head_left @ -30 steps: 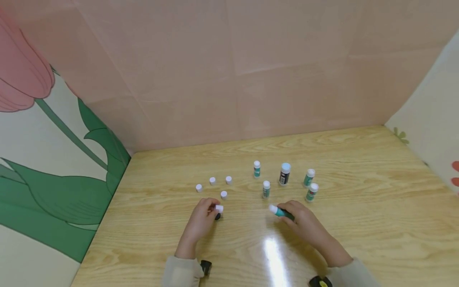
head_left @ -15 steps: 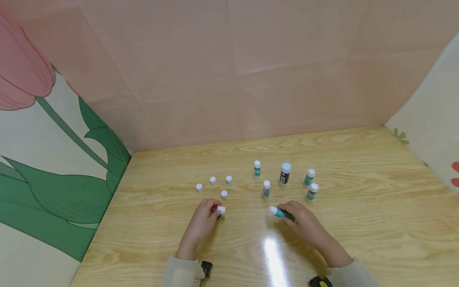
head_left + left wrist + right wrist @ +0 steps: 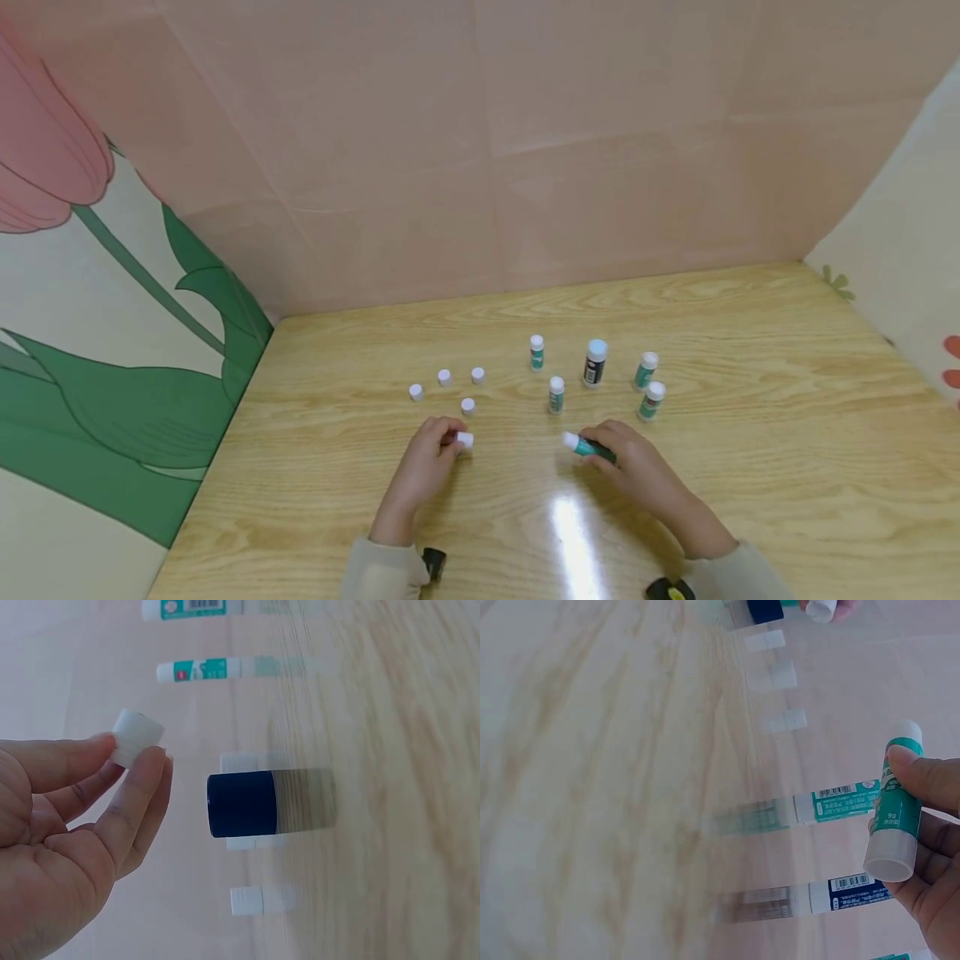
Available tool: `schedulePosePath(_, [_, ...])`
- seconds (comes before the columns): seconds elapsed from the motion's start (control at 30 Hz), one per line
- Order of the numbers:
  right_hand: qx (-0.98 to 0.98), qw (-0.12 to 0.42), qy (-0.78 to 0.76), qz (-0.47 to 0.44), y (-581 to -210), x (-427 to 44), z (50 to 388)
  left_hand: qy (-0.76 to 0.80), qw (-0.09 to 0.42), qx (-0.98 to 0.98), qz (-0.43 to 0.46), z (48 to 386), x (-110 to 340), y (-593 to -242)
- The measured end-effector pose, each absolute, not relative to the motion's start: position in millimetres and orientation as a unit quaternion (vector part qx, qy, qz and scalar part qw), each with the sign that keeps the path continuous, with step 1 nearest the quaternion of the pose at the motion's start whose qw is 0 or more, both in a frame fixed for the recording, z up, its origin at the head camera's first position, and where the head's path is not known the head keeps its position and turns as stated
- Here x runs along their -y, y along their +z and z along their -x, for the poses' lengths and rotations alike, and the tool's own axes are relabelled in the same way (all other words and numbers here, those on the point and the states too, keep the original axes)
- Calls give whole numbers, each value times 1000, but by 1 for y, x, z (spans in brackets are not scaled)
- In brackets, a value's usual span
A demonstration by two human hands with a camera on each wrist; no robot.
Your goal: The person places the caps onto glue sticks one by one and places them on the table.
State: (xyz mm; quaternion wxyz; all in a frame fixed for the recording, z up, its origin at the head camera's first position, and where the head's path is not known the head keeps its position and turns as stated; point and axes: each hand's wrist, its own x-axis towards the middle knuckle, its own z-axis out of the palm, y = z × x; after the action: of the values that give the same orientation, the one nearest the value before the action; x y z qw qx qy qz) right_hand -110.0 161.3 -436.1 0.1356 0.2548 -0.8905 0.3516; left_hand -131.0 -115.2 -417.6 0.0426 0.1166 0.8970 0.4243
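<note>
Pinching one cap [image 3: 137,739], left grip [image 3: 424,460] faces right grip [image 3: 633,463] pinching one of six tubes [image 3: 896,806].

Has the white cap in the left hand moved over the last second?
Yes, slightly: the white cap in the left hand has shifted right and a little lower in the head view, judged against the nearest loose white one on the table.
</note>
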Motion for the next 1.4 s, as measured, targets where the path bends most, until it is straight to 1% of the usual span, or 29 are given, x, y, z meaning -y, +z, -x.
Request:
schedulePosePath(0.2, [893,130,350,-252,-435,-161,110,430,48,-894,-115,130,114,-418])
schedulePosePath(0.43, [891,140,348,-255,-435,-159,108,435,55,-890,-121,130,113,-418])
schedulePosePath(0.7, [896,120,348,-247,-434,-158,107,436,58,-889,-126,129,112,-419])
schedulePosePath(1.0, [896,128,343,-252,-436,-158,107,436,56,-889,-131,127,110,-421])
schedulePosePath(1.4, [898,111,346,-249,-437,-158,107,436,56,-889,-130,125,107,-419])
